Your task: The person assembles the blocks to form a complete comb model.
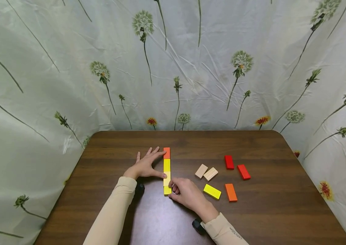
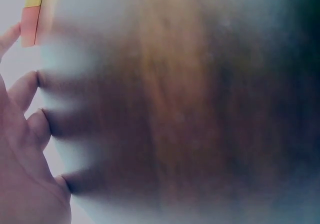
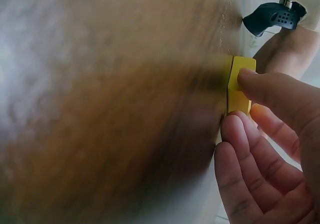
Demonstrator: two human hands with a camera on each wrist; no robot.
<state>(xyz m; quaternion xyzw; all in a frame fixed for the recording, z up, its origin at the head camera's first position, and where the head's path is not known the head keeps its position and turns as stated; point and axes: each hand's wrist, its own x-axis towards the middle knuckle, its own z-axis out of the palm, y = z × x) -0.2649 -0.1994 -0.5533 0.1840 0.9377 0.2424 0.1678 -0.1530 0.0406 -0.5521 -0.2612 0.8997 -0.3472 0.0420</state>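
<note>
Touching block row [image 1: 167,166], hands [image 1: 145,166] inside tabletop edges [image 1: 203,133]; gap to loose blocks [image 1: 212,191].

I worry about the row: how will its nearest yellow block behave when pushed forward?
The nearest yellow block probably slides rather than rolls, given its flat faces. It likely pushes the next block, which seems to abut it.

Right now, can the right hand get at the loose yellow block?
Probably yes: nothing stands between the right hand and the loose yellow block, though that hand is touching the row of blocks.
</note>
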